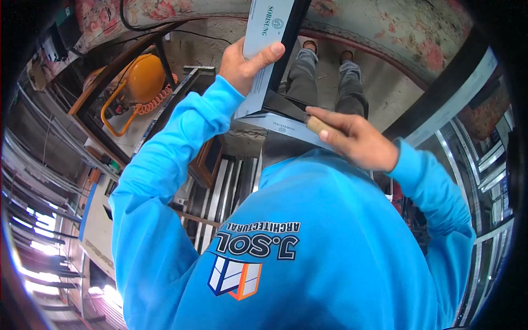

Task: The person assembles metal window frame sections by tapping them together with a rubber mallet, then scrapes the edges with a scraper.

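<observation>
A dark frame (287, 44) with pale protective film lettered "SOBISUNG" is in front of my body, its two members meeting at a corner near my chest. My left hand (248, 65) is closed round the upright member, thumb lying across the film. In my right hand (357, 137) is a putty knife (316, 125), gripped by its wooden handle, forefinger stretched along it. Its broad dark blade points into the inside of the corner, close by the filmed edge. Part of the lower member is hidden behind my right hand.
Left of me, an orange rounded tank (144, 77) with a coiled hose stands by a wooden-edged frame (88, 102). Floral padded fabric (379, 33) spans the far side. Long metal profiles (225, 184) lie below, with more racked at right (495, 181).
</observation>
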`<move>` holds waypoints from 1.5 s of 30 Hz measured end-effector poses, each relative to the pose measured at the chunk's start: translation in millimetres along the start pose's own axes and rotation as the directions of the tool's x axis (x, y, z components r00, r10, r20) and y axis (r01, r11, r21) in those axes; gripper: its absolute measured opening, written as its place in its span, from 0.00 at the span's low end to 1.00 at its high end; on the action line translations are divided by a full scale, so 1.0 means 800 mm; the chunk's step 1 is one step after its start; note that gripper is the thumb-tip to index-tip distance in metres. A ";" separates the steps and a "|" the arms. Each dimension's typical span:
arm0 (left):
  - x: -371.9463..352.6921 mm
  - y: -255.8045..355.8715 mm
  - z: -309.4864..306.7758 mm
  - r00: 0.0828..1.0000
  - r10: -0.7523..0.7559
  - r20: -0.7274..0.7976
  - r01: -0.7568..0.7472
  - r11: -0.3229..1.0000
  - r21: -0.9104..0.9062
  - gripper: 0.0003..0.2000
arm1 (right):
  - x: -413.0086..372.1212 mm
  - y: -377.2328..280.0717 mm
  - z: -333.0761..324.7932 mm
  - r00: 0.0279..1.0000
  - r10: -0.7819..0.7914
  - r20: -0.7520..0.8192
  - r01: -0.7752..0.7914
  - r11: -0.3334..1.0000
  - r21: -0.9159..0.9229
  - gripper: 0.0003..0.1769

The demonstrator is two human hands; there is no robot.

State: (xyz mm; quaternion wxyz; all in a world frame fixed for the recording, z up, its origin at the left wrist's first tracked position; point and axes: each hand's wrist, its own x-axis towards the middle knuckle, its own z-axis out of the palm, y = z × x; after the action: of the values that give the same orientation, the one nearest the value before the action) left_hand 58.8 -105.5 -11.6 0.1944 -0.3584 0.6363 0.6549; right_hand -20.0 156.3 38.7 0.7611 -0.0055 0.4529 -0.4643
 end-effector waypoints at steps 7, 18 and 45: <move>0.002 -0.008 -0.001 0.999 0.047 -0.006 -0.046 0.996 0.071 0.32 | -0.020 -0.009 -0.008 0.998 -0.066 -0.016 0.060 0.971 -0.231 0.29; 0.003 -0.003 -0.002 1.000 -0.011 0.015 0.010 0.999 0.035 0.34 | -0.022 -0.010 0.003 0.958 -0.280 -0.057 0.100 0.514 -0.852 0.31; 0.004 0.001 0.000 1.000 0.022 -0.003 -0.022 0.999 0.027 0.34 | -0.006 0.000 -0.043 0.983 0.072 0.168 -0.046 0.987 -0.155 0.39</move>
State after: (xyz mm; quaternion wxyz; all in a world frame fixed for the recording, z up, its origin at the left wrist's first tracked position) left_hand 56.3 -105.8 -13.2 0.1908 -0.3497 0.6494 0.6477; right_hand -44.3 174.3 21.9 0.8083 -0.0896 0.4189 -0.4039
